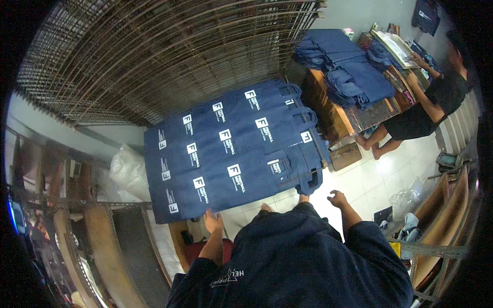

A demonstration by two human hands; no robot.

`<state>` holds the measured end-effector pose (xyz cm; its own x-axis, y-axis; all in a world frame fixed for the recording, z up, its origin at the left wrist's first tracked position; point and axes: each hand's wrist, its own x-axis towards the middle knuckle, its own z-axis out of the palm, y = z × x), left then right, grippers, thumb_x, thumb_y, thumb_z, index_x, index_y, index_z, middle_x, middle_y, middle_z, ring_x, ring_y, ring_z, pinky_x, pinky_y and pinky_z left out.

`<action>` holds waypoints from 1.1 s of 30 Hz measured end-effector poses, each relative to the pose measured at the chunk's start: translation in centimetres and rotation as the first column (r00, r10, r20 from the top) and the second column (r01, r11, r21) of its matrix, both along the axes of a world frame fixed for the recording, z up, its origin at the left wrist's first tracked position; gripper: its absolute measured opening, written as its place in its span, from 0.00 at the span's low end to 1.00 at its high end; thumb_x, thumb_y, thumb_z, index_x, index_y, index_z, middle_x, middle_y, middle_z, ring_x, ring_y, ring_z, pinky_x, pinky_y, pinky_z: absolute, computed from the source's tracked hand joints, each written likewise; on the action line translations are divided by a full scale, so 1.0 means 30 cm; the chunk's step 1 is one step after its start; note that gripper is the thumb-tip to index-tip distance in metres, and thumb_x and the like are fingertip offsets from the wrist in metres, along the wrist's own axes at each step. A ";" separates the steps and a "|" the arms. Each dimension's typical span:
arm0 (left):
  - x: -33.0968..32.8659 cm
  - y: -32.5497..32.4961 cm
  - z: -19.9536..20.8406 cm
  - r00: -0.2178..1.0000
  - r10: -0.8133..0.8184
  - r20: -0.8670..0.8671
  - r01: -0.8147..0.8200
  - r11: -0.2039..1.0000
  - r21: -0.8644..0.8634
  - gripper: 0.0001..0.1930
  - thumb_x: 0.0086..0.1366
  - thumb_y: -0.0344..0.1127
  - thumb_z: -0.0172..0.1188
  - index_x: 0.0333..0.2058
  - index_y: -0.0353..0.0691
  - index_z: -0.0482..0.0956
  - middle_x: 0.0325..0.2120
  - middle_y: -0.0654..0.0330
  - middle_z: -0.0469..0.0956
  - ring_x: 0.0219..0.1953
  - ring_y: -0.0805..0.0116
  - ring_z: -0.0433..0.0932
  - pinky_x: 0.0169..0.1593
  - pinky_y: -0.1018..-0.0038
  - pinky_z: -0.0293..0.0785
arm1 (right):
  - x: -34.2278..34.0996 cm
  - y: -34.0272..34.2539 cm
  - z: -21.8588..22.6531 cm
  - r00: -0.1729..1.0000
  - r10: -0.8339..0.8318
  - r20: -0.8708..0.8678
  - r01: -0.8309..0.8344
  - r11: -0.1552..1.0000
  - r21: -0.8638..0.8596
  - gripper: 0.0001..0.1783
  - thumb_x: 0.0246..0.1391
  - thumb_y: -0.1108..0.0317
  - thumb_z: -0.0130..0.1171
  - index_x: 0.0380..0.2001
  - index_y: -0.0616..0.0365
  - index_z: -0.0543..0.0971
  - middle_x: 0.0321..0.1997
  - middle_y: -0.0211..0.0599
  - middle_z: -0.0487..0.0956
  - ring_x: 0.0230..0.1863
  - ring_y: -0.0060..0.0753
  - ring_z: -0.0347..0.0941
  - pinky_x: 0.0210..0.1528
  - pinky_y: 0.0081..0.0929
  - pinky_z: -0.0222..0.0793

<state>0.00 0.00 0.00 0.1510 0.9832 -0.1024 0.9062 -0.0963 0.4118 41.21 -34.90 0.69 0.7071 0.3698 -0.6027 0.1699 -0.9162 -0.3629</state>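
Navy cloth bags (211, 177) with white printed logos and lettering lie overlapping in rows in front of me, their loop handles (308, 119) toward the right end. My left hand (213, 223) is at the near edge of these bags, fingers apart; whether it touches the cloth I cannot tell. Off the near right corner, my right hand (338, 199) hangs in the air over the floor, its fingers loosely bent and apart, with nothing in them.
Wire drying racks (169, 56) rise behind the bags. A wooden table (370, 117) at the back right carries piled navy bags (341, 61). Beside it another person (441, 100) handles a framed screen (395, 49). A clear plastic sack (128, 169) stands left; wooden boards (105, 246) line the lower left.
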 end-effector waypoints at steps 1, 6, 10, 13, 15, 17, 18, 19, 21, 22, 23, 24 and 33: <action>0.018 0.028 0.013 1.000 0.016 0.017 -0.017 0.999 0.039 0.23 0.48 0.36 0.61 0.45 0.42 0.69 0.37 0.54 0.72 0.40 0.60 0.72 0.42 0.65 0.68 | -0.001 -0.012 -0.035 0.999 0.009 0.035 -0.009 1.000 0.022 0.25 0.39 0.55 0.60 0.41 0.57 0.74 0.37 0.52 0.76 0.42 0.45 0.73 0.47 0.33 0.67; 0.121 -0.011 0.004 0.999 0.007 0.051 -0.011 0.998 0.070 0.20 0.47 0.37 0.63 0.41 0.41 0.72 0.27 0.58 0.75 0.30 0.60 0.75 0.34 0.66 0.71 | 0.127 -0.165 -0.082 1.000 0.009 0.027 -0.009 1.000 0.010 0.25 0.38 0.55 0.61 0.40 0.58 0.75 0.38 0.52 0.76 0.43 0.47 0.72 0.47 0.33 0.67; 0.245 -0.120 0.080 0.993 -0.079 0.083 0.078 0.997 0.012 0.17 0.46 0.40 0.64 0.35 0.42 0.75 0.24 0.59 0.77 0.28 0.60 0.77 0.35 0.66 0.72 | 0.233 -0.140 0.005 0.999 -0.040 -0.027 0.040 0.999 0.003 0.24 0.37 0.55 0.60 0.39 0.56 0.75 0.41 0.49 0.75 0.45 0.44 0.71 0.48 0.34 0.66; 0.287 -0.210 0.037 0.994 -0.106 0.023 0.106 0.994 -0.033 0.18 0.48 0.43 0.62 0.37 0.41 0.75 0.24 0.58 0.77 0.29 0.59 0.77 0.36 0.67 0.72 | 0.352 -0.115 -0.040 1.000 0.009 0.029 -0.012 0.996 0.086 0.24 0.38 0.56 0.60 0.40 0.56 0.75 0.40 0.49 0.75 0.45 0.45 0.71 0.48 0.34 0.66; 0.313 -0.247 0.040 0.993 -0.116 0.008 0.117 0.987 -0.106 0.20 0.48 0.44 0.62 0.38 0.40 0.74 0.24 0.58 0.78 0.30 0.59 0.77 0.37 0.67 0.71 | 0.414 -0.065 -0.024 0.997 0.039 0.059 -0.044 0.995 0.085 0.23 0.38 0.57 0.59 0.40 0.56 0.75 0.41 0.50 0.75 0.46 0.45 0.70 0.49 0.34 0.65; 0.324 -0.303 0.031 0.995 -0.089 0.044 0.097 0.974 -0.206 0.21 0.48 0.44 0.62 0.39 0.40 0.74 0.25 0.58 0.78 0.31 0.60 0.77 0.37 0.68 0.71 | 0.466 -0.061 -0.036 0.994 0.073 0.081 -0.081 0.991 0.104 0.23 0.38 0.57 0.59 0.39 0.57 0.75 0.41 0.51 0.75 0.46 0.46 0.70 0.48 0.34 0.65; 0.324 -0.323 0.023 0.995 -0.051 0.088 0.072 0.964 -0.255 0.22 0.48 0.44 0.62 0.40 0.39 0.74 0.25 0.58 0.78 0.31 0.61 0.77 0.38 0.68 0.71 | 0.500 -0.051 -0.046 0.991 0.094 0.092 -0.106 0.985 0.137 0.23 0.37 0.58 0.59 0.38 0.58 0.75 0.40 0.52 0.75 0.45 0.46 0.71 0.48 0.34 0.65; 0.320 -0.344 0.012 0.991 -0.010 0.130 0.049 0.952 -0.303 0.22 0.48 0.45 0.62 0.40 0.39 0.73 0.25 0.58 0.78 0.32 0.61 0.77 0.38 0.68 0.71 | 0.527 -0.038 -0.054 0.988 0.115 0.102 -0.131 0.977 0.170 0.23 0.37 0.58 0.59 0.38 0.59 0.76 0.39 0.53 0.75 0.45 0.47 0.71 0.48 0.34 0.65; 0.306 -0.390 -0.017 0.994 0.022 0.107 0.015 0.942 -0.336 0.23 0.48 0.45 0.62 0.41 0.38 0.73 0.25 0.57 0.78 0.32 0.62 0.77 0.38 0.69 0.71 | 0.586 -0.043 -0.108 0.985 0.148 0.085 -0.163 0.966 0.200 0.22 0.37 0.58 0.58 0.37 0.61 0.75 0.39 0.54 0.75 0.45 0.49 0.70 0.47 0.35 0.65; 0.310 -0.404 -0.020 0.995 0.031 0.095 0.004 0.936 -0.351 0.24 0.48 0.46 0.63 0.41 0.38 0.73 0.25 0.57 0.78 0.32 0.63 0.77 0.38 0.69 0.71 | 0.629 -0.056 -0.179 0.979 0.183 0.088 -0.198 0.958 0.209 0.22 0.37 0.58 0.58 0.37 0.61 0.75 0.39 0.54 0.75 0.45 0.50 0.70 0.47 0.36 0.65; 0.329 -0.427 -0.006 0.995 0.046 0.089 -0.013 0.942 -0.335 0.24 0.48 0.46 0.62 0.41 0.38 0.73 0.25 0.56 0.78 0.31 0.62 0.77 0.38 0.69 0.71 | 0.665 -0.075 -0.227 0.973 0.210 0.093 -0.225 0.952 0.207 0.22 0.38 0.58 0.58 0.37 0.61 0.75 0.39 0.54 0.75 0.45 0.50 0.70 0.47 0.36 0.65; 0.368 -0.473 0.043 0.995 0.056 0.086 -0.025 0.945 -0.327 0.24 0.48 0.46 0.62 0.41 0.38 0.73 0.25 0.56 0.78 0.31 0.61 0.77 0.38 0.69 0.71 | 0.688 -0.091 -0.238 0.967 0.211 0.141 -0.234 0.957 0.173 0.23 0.37 0.58 0.58 0.37 0.60 0.75 0.37 0.54 0.75 0.43 0.51 0.71 0.46 0.37 0.66; 0.172 -0.779 -0.185 0.967 0.196 0.164 -0.076 0.832 -0.549 0.25 0.48 0.49 0.63 0.43 0.41 0.73 0.23 0.53 0.78 0.31 0.66 0.77 0.37 0.71 0.71 | 0.846 -0.073 -0.388 0.906 0.376 0.195 -0.411 0.890 0.195 0.18 0.35 0.58 0.57 0.31 0.57 0.77 0.33 0.52 0.76 0.38 0.51 0.72 0.41 0.38 0.68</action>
